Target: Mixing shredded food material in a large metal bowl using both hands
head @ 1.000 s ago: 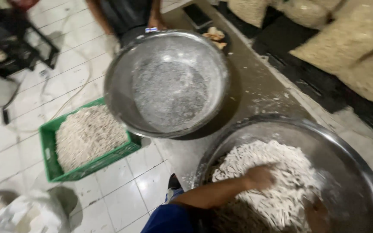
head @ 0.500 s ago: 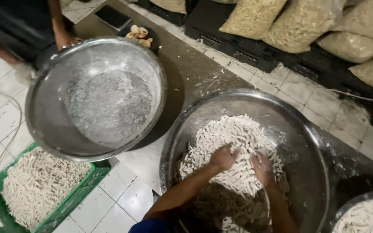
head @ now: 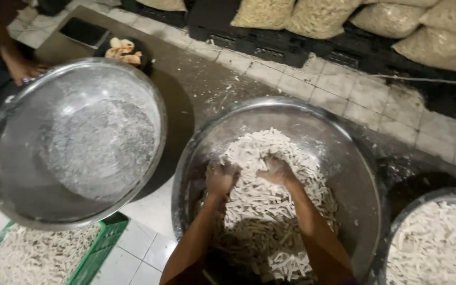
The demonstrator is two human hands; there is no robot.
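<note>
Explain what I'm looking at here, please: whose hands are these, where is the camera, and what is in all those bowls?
The camera sits on a person's head and looks down, so the two bare arms at the bottom are that person's own. The left hand and right hand are pressed into a heap of pale floury strips inside a big metal bowl. To the left is a second metal bowl holding only a dusting of flour; another person's hand is near its rim. A green crate and a third bowl, bottom right, hold more strips. Filled sacks lie along the top.
</note>
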